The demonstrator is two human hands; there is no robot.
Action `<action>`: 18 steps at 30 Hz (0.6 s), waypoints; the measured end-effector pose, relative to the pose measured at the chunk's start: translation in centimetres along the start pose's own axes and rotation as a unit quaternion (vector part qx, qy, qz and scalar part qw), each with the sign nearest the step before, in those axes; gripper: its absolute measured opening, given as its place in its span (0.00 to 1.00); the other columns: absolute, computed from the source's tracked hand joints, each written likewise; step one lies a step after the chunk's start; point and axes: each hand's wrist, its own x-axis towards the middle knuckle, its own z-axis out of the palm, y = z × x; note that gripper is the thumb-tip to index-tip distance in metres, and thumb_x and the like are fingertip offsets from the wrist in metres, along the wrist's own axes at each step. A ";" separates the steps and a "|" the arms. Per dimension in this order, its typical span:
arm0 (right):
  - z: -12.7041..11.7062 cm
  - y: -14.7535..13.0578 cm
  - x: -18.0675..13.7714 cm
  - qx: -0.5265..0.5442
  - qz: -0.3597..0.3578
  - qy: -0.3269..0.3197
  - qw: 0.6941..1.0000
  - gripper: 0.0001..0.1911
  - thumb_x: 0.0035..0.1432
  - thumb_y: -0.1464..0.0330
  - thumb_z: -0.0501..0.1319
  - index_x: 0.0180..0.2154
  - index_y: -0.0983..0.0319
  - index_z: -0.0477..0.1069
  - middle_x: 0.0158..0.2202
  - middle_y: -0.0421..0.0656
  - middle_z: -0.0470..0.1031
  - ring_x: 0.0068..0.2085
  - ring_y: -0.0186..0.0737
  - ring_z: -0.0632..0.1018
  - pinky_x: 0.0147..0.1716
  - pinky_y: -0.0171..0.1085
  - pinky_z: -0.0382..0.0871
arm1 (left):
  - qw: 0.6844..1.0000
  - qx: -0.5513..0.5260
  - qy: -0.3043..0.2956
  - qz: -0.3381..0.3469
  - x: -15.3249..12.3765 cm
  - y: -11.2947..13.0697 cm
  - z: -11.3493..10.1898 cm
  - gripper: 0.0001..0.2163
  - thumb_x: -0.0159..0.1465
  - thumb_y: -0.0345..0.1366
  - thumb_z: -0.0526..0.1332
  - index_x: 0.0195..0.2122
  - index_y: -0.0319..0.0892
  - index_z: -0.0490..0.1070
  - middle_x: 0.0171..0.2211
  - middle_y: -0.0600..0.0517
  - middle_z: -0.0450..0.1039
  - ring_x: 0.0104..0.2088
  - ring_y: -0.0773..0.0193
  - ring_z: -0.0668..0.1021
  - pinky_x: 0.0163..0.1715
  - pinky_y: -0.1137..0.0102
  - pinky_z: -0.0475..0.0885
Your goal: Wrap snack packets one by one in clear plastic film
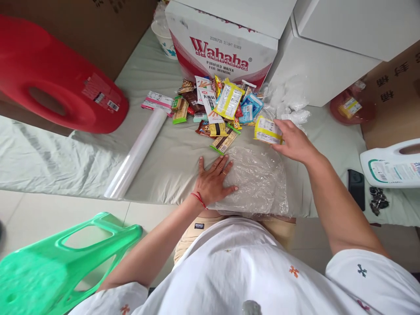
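My left hand (pixel 215 178) lies flat with fingers spread on the left edge of a sheet of clear plastic film (pixel 259 179) laid over the bed's front edge. My right hand (pixel 293 141) grips a yellow snack packet (pixel 266 130) just beyond the film's far right corner. A pile of mixed snack packets (pixel 216 105) sits behind the film, in front of a Wahaha water carton (pixel 226 48).
A roll of clear film (pixel 136 153) lies to the left on the grey sheet (pixel 65 162). A red stool (pixel 55 78) and a green stool (pixel 65 258) stand at left. White boxes (pixel 328 43), a white jug (pixel 390 164), a phone (pixel 356 188) and keys (pixel 378 199) are at right.
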 end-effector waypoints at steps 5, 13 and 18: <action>-0.5 -5.0 -6.1 0.125 0.010 -0.139 0.982 0.42 0.57 0.62 0.68 0.70 0.57 0.58 0.61 0.51 0.69 0.52 0.52 0.78 0.49 0.47 0.76 | 1.000 0.019 -0.022 -0.010 0.1 0.0 -0.2 0.41 0.66 0.64 0.54 0.75 0.47 0.51 0.76 0.43 0.45 0.74 0.39 0.55 0.67 0.30 0.26; 5.3 -8.0 -8.5 0.019 0.045 -0.236 0.971 0.42 0.60 0.69 0.64 0.72 0.57 0.54 0.70 0.53 0.60 0.58 0.54 0.77 0.50 0.46 0.75 | 0.999 0.037 -0.035 -0.010 -0.1 -0.7 -0.6 0.44 0.65 0.65 0.55 0.76 0.47 0.49 0.76 0.42 0.45 0.75 0.37 0.51 0.66 0.29 0.25; 3.5 -6.5 -4.6 0.046 -0.015 -0.194 0.980 0.34 0.64 0.61 0.64 0.69 0.59 0.61 0.69 0.52 0.62 0.61 0.53 0.75 0.56 0.47 0.73 | 0.999 0.035 -0.034 -0.005 -0.1 -0.8 -0.5 0.46 0.63 0.67 0.57 0.76 0.46 0.49 0.76 0.42 0.45 0.75 0.35 0.51 0.66 0.28 0.25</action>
